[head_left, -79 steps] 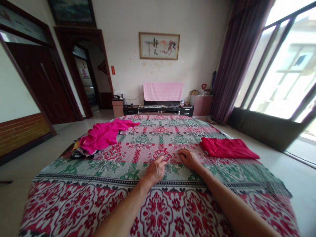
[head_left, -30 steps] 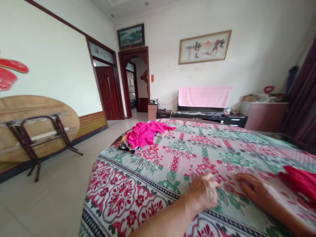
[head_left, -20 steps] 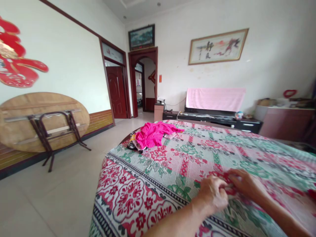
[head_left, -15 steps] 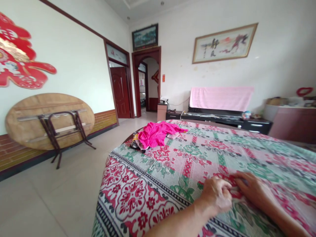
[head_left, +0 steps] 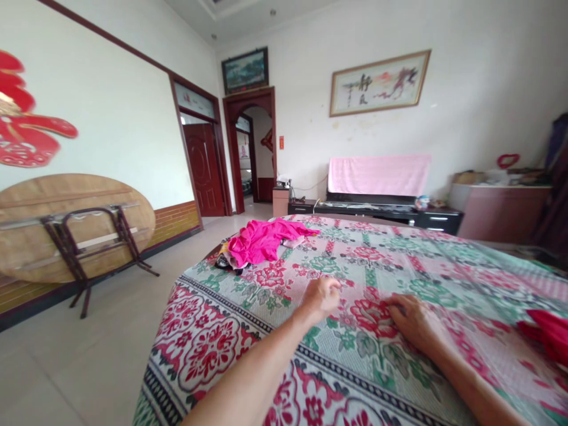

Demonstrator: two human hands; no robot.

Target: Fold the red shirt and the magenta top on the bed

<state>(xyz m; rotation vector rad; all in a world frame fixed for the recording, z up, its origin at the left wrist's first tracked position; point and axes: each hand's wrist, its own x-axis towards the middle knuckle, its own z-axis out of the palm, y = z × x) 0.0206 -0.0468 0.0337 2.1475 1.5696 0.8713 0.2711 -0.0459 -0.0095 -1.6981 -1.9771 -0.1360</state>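
A floral cloth (head_left: 346, 355) in red, green and white covers the table before me. My left hand (head_left: 322, 296) is over its middle, with the fingers curled in; whatever they may hold is hidden. To the right, my right hand (head_left: 410, 319) lies low on the cloth beside a red printed flower, its thumb side toward the left hand and its fingers partly stretched. A crumpled bright pink garment (head_left: 260, 241) rests on other dark and pale fabric at the far left edge, apart from both hands. Another red-pink fabric (head_left: 548, 331) shows at the right.
Behind the table is a low black cabinet (head_left: 437, 220), with a pink towel (head_left: 377, 176) draped above it. A folding round table (head_left: 102, 231) leans against the left wall. A pinkish cabinet (head_left: 501, 210) with items on top is at the back right.
My hands have moved apart, the left one going left and away from me. The view has turned right, bringing the red-pink fabric in at the right edge. The pink garment stays put.
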